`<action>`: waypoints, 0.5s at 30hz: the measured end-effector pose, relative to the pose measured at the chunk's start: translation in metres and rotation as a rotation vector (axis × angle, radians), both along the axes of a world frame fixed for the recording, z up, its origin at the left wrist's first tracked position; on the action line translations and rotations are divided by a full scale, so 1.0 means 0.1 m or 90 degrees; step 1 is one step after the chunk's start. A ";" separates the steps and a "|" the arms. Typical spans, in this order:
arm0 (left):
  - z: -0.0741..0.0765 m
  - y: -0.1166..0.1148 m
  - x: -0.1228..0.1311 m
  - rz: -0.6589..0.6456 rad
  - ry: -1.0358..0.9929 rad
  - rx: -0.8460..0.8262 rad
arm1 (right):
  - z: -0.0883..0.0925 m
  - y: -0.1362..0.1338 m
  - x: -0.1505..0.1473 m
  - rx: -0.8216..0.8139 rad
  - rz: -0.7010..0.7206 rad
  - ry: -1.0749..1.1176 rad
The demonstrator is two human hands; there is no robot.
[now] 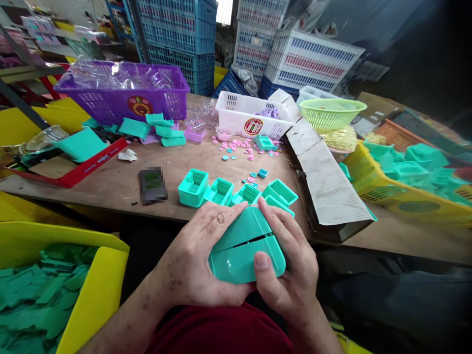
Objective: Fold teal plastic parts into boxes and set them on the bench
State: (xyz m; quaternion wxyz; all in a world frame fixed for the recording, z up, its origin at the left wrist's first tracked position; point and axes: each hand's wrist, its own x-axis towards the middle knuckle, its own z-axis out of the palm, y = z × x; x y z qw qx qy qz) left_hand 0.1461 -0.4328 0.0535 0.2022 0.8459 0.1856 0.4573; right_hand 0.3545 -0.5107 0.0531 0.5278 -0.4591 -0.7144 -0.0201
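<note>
Between my two hands is a teal plastic case (236, 253) with rounded corners, held above my lap at the table's front edge. A dark gap runs slantwise between its two panels. My left hand (195, 255) wraps round the case's left side. On the right side, my right hand (289, 260) grips it with the thumb pressed on the near panel. Just beyond my hands, small teal open boxes (193, 184) stand in a row on the wooden table (169, 160). Another teal box (280, 191) sits at the row's right end, partly hidden by my fingers.
Small pink pieces (236, 144) lie scattered before a white basket (236, 113). A purple basket (121, 103) with clear plastic stands back left. Yellow bins of teal parts flank me, left (106, 280) and right (361, 182). A long cardboard piece (324, 182) lies right of the boxes.
</note>
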 end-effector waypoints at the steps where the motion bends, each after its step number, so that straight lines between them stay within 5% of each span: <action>1: 0.02 -0.01 0.00 0.004 0.000 -0.003 | 0.00 0.00 0.00 -0.003 0.005 -0.002; 7: 0.00 -0.06 0.07 0.090 0.063 -0.034 | -0.08 0.03 0.00 -0.128 -0.039 0.130; 12: -0.31 -0.16 0.25 0.146 -0.069 -0.065 | -0.21 -0.02 -0.02 -0.238 0.012 0.326; 15: -0.44 -0.16 0.31 0.089 -0.144 -0.065 | -0.23 -0.07 -0.05 -0.165 0.001 0.274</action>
